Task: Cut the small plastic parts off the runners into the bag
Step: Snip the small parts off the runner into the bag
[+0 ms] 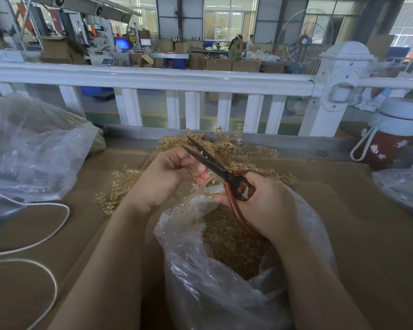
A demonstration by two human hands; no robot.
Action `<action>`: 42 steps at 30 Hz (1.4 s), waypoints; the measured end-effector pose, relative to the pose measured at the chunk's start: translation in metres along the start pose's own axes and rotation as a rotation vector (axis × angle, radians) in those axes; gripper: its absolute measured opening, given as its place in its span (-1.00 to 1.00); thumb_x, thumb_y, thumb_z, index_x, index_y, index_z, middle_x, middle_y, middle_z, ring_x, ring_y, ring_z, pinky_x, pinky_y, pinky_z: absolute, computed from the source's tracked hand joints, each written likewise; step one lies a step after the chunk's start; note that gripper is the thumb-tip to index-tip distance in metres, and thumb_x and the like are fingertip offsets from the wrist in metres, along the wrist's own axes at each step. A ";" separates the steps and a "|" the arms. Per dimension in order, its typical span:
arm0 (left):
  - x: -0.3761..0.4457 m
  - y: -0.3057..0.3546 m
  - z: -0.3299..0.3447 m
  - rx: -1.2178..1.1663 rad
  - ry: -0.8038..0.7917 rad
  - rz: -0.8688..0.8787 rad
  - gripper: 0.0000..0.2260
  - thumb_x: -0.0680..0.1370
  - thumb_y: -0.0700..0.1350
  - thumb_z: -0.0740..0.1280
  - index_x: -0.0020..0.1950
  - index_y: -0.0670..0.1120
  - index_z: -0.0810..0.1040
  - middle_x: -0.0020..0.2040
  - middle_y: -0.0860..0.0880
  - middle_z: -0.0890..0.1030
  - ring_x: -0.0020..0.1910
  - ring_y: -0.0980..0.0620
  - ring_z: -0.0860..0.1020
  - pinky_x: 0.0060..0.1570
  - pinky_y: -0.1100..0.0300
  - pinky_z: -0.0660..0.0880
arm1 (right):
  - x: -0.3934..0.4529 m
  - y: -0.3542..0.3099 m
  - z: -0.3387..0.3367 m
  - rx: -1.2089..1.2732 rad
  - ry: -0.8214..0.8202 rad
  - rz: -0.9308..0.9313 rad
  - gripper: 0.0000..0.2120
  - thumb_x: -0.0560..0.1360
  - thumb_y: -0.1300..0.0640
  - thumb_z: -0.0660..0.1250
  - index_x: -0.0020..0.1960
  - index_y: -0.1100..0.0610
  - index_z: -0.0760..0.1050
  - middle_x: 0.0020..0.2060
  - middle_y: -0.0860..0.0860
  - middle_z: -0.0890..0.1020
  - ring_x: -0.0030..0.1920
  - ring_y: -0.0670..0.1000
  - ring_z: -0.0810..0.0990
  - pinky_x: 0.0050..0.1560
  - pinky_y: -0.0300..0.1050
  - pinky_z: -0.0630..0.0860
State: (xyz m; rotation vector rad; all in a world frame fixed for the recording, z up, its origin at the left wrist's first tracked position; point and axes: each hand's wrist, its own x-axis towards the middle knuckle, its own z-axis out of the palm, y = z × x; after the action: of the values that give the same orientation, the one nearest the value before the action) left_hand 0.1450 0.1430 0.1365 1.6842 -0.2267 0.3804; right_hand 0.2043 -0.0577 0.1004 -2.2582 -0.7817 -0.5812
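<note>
My left hand (167, 177) pinches a thin amber plastic runner (202, 190) above the mouth of a clear plastic bag (215, 289). The bag holds a heap of small amber cut parts (231, 241). My right hand (262, 206) grips red-handled scissors (222, 171) whose dark blades are parted and point up and left, past my left fingers. A pile of amber runners (236, 151) lies on the cardboard behind both hands, and more runners (119, 186) lie to the left.
Brown cardboard (367, 222) covers the table. A large clear bag (34, 153) sits at the left, a white cord (45, 232) loops beside it. A red bottle with a white lid (391, 136) stands at the right. A white railing (153, 79) runs behind.
</note>
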 end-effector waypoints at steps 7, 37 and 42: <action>-0.001 0.004 0.002 0.029 -0.026 0.005 -0.88 0.54 -0.38 0.31 0.02 -0.25 0.60 -0.21 0.00 0.71 -0.25 0.09 0.62 -0.19 0.29 0.54 | 0.000 0.000 -0.002 -0.008 -0.006 -0.021 -0.35 0.30 -0.59 0.17 0.01 -0.10 0.61 -0.26 -0.26 0.63 -0.32 -0.22 0.53 -0.32 -0.49 0.35; -0.002 0.004 0.002 0.012 0.024 0.032 -0.83 0.62 -0.37 0.23 0.08 -0.22 0.59 -0.16 -0.19 0.70 -0.25 -0.03 0.67 -0.18 0.22 0.59 | 0.000 0.001 -0.002 0.032 -0.024 0.024 -0.34 0.26 -0.63 0.22 -0.02 -0.11 0.62 -0.28 -0.30 0.60 -0.28 -0.34 0.52 -0.34 -0.50 0.33; 0.000 0.000 0.005 0.058 -0.001 0.068 -0.80 0.61 -0.38 0.25 0.06 -0.15 0.62 -0.13 -0.26 0.70 -0.22 -0.09 0.67 -0.12 0.14 0.61 | 0.000 -0.001 -0.002 0.023 -0.013 0.025 -0.38 0.26 -0.62 0.21 -0.08 -0.12 0.57 -0.35 -0.34 0.51 -0.34 -0.35 0.47 -0.42 -0.46 0.30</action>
State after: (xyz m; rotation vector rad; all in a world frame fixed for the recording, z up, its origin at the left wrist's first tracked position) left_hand 0.1452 0.1385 0.1362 1.7366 -0.2773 0.4403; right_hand 0.2032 -0.0591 0.1019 -2.2495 -0.7620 -0.5441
